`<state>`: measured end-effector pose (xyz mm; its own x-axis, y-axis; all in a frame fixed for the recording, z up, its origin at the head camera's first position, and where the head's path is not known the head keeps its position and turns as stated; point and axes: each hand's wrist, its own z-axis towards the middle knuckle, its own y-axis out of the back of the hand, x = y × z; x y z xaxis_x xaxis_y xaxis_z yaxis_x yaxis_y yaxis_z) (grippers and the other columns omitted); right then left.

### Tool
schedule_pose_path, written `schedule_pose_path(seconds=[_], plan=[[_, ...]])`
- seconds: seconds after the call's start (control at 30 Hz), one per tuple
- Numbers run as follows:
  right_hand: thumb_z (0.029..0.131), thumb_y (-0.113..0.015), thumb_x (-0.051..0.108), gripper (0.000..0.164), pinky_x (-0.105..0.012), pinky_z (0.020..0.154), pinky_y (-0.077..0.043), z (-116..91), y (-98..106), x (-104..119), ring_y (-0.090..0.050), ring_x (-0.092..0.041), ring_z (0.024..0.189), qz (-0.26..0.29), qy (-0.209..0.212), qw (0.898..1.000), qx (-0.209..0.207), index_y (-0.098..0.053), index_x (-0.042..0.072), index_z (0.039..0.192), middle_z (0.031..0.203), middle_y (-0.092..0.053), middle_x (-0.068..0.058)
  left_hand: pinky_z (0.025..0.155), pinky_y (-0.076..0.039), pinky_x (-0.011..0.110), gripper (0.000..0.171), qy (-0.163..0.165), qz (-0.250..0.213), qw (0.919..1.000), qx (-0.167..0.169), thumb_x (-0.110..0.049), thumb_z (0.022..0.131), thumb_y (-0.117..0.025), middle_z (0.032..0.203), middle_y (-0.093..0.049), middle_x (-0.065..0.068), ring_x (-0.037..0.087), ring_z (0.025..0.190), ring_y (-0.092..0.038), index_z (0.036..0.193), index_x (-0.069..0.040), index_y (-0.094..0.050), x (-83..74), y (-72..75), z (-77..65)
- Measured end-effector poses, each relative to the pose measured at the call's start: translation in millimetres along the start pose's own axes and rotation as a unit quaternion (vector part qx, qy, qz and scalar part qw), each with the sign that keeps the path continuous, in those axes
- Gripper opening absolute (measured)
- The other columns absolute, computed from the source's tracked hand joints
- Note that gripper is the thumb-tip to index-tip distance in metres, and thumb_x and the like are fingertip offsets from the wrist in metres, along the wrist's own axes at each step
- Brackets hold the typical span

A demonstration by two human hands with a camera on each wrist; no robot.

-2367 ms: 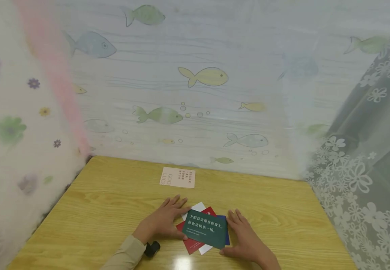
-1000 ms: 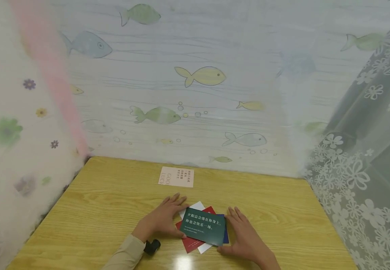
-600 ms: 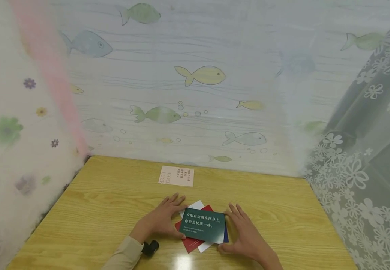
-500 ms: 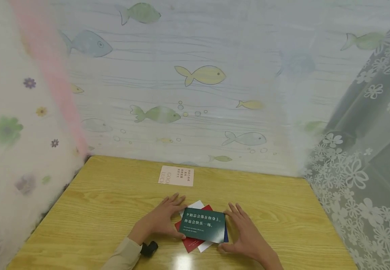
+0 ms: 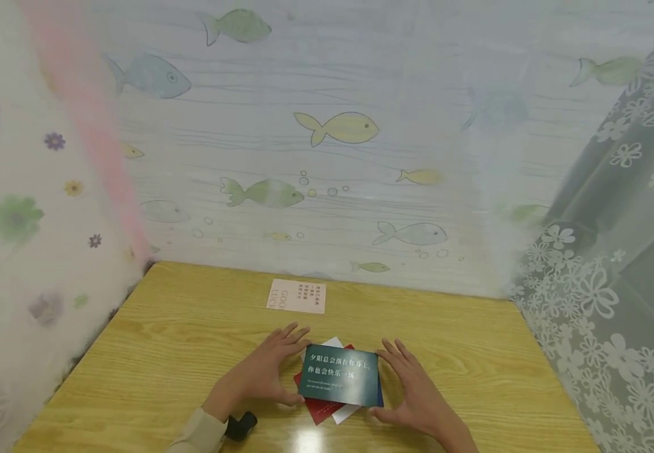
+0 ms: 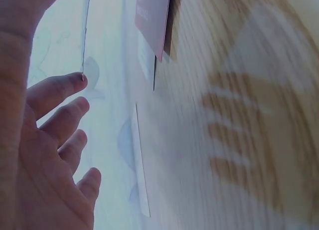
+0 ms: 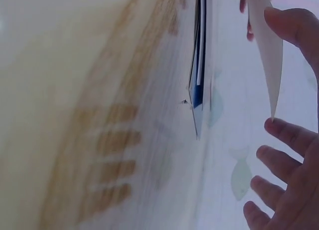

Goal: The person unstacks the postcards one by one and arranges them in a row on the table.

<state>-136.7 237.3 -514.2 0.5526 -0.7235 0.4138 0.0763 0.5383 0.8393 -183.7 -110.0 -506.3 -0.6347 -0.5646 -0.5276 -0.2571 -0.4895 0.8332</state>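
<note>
A dark green card (image 5: 341,377) with white lettering is held level between my two hands, raised above a fanned pile. My left hand (image 5: 265,371) has its thumb and index fingertip at the card's left corners. At the right corners, the thumb and index fingertip of my right hand (image 5: 417,399) touch it; the other fingers spread loosely. In the right wrist view the green card's pale underside (image 7: 269,55) stands apart from the pile. Beneath it show a red card (image 5: 319,413), a white card (image 5: 344,414) and a blue card (image 5: 380,396), mostly hidden.
A beige "GOOD LUCK" card (image 5: 299,297) lies near the back edge of the wood-grain table (image 5: 191,340). Fish-print sheeting (image 5: 338,189) hangs behind, with a lace curtain (image 5: 576,302) on the right. A black device (image 5: 241,426) sits at my left wrist.
The green card, earlier slanted over the pile, has turned square to me, risen and shifted slightly left. My right fingertips have come in against its edge. My left hand has drifted a little left.
</note>
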Motion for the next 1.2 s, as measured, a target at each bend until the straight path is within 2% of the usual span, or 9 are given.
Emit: schedule_pose_path(seconds=[0.17, 0.3, 0.33, 0.37, 0.5, 0.57, 0.73, 0.93, 1.2], plan=[[0.066, -0.090, 0.057, 0.102, -0.055, 0.115, -0.040, 0.6, 1.1, 0.2, -0.037, -0.039, 0.147, -0.022, 0.012, 1.000, 0.008, -0.052, 0.010, 0.148, 0.157, -0.046, -0.012, 0.123, -0.020, 0.065, 0.100, 0.010, 0.009, 0.9999, -0.002, -0.051, 0.070, -0.087, 0.164, -0.036, 0.011, 0.040, 0.154, -0.022, 0.152, -0.009, -0.048, -0.5, -0.8, -2.8], [0.067, -0.088, 0.060, 0.103, -0.026, 0.127, -0.015, 0.4, 1.4, 2.0, -0.039, -0.041, 0.146, -0.031, 0.018, 0.999, 0.007, -0.052, 0.009, 0.149, 0.157, -0.046, -0.013, 0.123, -0.019, 0.064, 0.100, 0.014, 0.005, 0.9999, -0.004, -0.050, 0.071, -0.088, 0.164, -0.036, 0.011, 0.040, 0.154, -0.021, 0.153, -0.010, -0.047, 0.3, -1.9, -5.1], [0.067, -0.088, 0.060, 0.103, -0.026, 0.127, -0.013, 0.4, 1.4, 2.6, -0.039, -0.041, 0.145, -0.034, 0.018, 0.999, 0.007, -0.052, 0.009, 0.149, 0.157, -0.046, -0.012, 0.123, -0.019, 0.064, 0.100, 0.014, 0.002, 0.9999, -0.005, -0.050, 0.072, -0.088, 0.164, -0.036, 0.012, 0.040, 0.154, -0.021, 0.153, -0.010, -0.046, 0.4, -2.3, -5.7], [0.067, -0.088, 0.060, 0.103, -0.027, 0.127, -0.012, 0.4, 1.6, 3.4, -0.039, -0.040, 0.145, -0.035, 0.017, 0.999, 0.008, -0.052, 0.009, 0.149, 0.157, -0.046, -0.012, 0.123, -0.018, 0.064, 0.100, 0.015, -0.001, 0.9999, -0.006, -0.049, 0.072, -0.088, 0.164, -0.035, 0.012, 0.041, 0.154, -0.021, 0.154, -0.009, -0.046, 0.5, -2.7, -6.5], [0.066, -0.089, 0.059, 0.105, -0.055, 0.120, -0.029, 1.8, 2.3, 6.3, -0.037, -0.039, 0.147, -0.044, 0.006, 0.999, 0.020, -0.051, 0.009, 0.150, 0.158, -0.045, -0.011, 0.123, -0.016, 0.066, 0.102, 0.016, 0.003, 0.9998, -0.013, -0.049, 0.072, -0.089, 0.164, -0.034, 0.014, 0.043, 0.154, -0.019, 0.155, -0.008, -0.043, 0.2, -3.9, -9.0], [0.066, -0.090, 0.056, 0.106, -0.063, 0.116, -0.031, 2.9, 2.5, 7.6, -0.034, -0.039, 0.149, -0.040, -0.005, 0.999, 0.033, -0.049, 0.009, 0.151, 0.159, -0.044, -0.011, 0.123, -0.016, 0.066, 0.103, 0.019, 0.012, 0.9996, -0.015, -0.049, 0.073, -0.089, 0.165, -0.033, 0.013, 0.042, 0.154, -0.019, 0.155, -0.008, -0.043, -0.4, -4.1, -10.2], [0.067, -0.091, 0.052, 0.107, -0.061, 0.120, -0.024, 5.1, 1.6, 9.5, -0.026, -0.039, 0.153, -0.023, -0.043, 0.996, 0.069, -0.045, 0.009, 0.154, 0.163, -0.037, -0.011, 0.123, -0.017, 0.066, 0.103, 0.020, 0.041, 0.9987, -0.023, -0.051, 0.073, -0.088, 0.166, -0.031, 0.013, 0.041, 0.155, -0.019, 0.155, -0.008, -0.042, -1.8, -4.6, -12.9], [0.069, -0.090, 0.050, 0.108, -0.040, 0.128, -0.008, 5.3, -1.2, 6.9, -0.021, -0.036, 0.155, -0.007, -0.059, 0.995, 0.086, -0.040, 0.011, 0.157, 0.165, -0.034, -0.010, 0.122, -0.021, 0.066, 0.102, 0.018, 0.078, 0.9964, -0.029, -0.053, 0.074, -0.086, 0.166, -0.030, 0.014, 0.041, 0.154, -0.021, 0.155, -0.007, -0.043, -4.1, -5.9, -13.8], [0.074, -0.088, 0.048, 0.107, -0.065, 0.121, -0.021, 6.3, -2.4, 2.8, -0.019, -0.039, 0.155, -0.005, -0.054, 0.994, 0.099, -0.036, 0.008, 0.158, 0.166, -0.030, -0.014, 0.123, -0.020, 0.064, 0.101, 0.037, 0.089, 0.9951, -0.021, -0.054, 0.076, -0.084, 0.166, -0.029, 0.013, 0.040, 0.154, -0.021, 0.156, -0.010, -0.042, -4.9, -8.1, -12.6]])
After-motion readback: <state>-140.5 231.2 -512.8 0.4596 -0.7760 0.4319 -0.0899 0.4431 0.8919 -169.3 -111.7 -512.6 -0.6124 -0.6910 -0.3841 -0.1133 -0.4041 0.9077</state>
